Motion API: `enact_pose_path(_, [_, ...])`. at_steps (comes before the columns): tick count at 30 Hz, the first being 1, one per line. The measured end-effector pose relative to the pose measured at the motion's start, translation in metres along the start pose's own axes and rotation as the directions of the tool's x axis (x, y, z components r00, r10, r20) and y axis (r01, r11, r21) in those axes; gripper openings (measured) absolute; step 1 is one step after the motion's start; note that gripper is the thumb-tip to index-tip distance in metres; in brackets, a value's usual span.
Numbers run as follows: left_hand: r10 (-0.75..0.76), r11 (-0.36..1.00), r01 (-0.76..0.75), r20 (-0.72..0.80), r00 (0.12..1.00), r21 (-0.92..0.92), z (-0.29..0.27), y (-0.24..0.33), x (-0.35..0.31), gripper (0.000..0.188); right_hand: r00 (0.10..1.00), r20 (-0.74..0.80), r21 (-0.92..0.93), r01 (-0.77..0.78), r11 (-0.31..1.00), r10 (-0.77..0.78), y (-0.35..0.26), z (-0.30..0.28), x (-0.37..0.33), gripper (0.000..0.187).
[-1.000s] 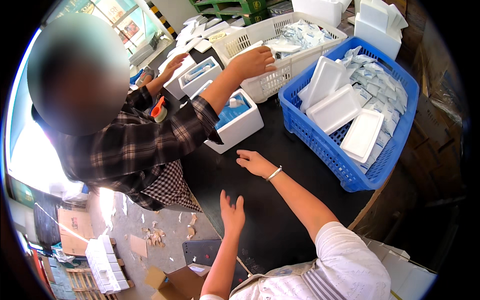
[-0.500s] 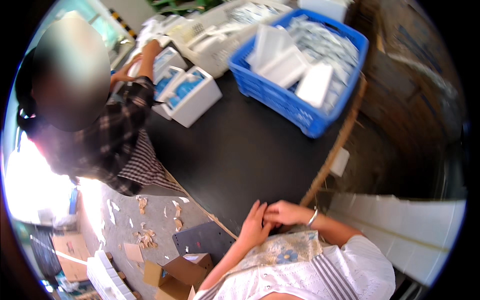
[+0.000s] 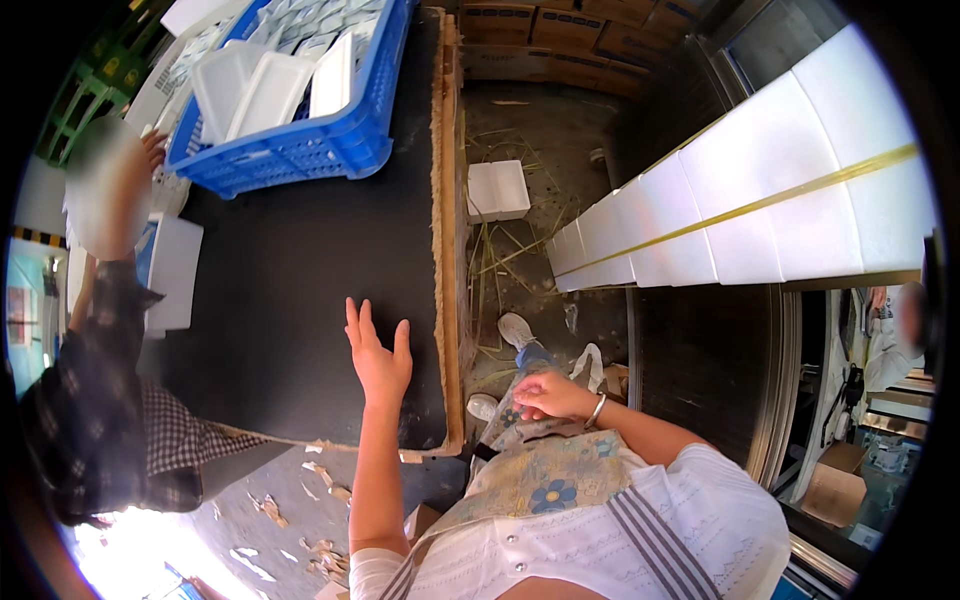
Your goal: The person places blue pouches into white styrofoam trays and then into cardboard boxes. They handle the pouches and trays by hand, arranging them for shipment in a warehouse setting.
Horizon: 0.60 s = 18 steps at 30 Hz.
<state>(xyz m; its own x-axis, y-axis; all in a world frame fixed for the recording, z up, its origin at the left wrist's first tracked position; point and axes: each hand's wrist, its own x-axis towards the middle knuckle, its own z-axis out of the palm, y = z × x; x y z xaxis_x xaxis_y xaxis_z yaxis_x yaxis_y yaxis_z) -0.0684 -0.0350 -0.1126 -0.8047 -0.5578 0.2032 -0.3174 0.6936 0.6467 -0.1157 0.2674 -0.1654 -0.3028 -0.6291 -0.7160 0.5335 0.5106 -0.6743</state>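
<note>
Over the near part of the black table, my left hand is open, its fingers spread and nothing in them. My right hand, with a silver bangle at the wrist, is beside my floral apron. Its fingers are loosely curled together, and I see nothing in them. Beyond my left hand, a blue plastic crate stands on the table, holding white foam lids and many pale packets. Neither hand touches the crate.
To the left a co-worker in a dark plaid sleeve reaches past a white foam box. Strapped white foam boxes form a long row at right. Another white box sits on the floor among straw. Cartons are stacked at the back.
My hands were together at the table's near edge; now they are apart, the left over the table, the right by my apron. My view has turned right, bringing the strapped row of boxes fully in.
</note>
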Motion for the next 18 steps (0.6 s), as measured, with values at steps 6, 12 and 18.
enact_pose_path(6, [-0.058,0.998,0.058,0.011,0.998,0.033,0.040,0.007,0.076,0.068,0.910,-0.349,0.329,-0.104,0.939,0.223,0.055,-0.093,0.143,0.022])
enact_pose_path(12, [-0.021,0.913,-0.017,0.090,0.996,0.408,0.087,0.015,0.112,0.073,0.786,-0.460,0.305,-0.296,0.905,0.412,0.055,-0.213,0.333,0.015])
enact_pose_path(18, [0.011,0.812,-0.116,0.184,0.983,0.572,0.087,0.021,0.128,0.058,0.947,-0.316,-0.888,-0.276,0.367,-0.052,0.038,-0.345,0.527,0.019])
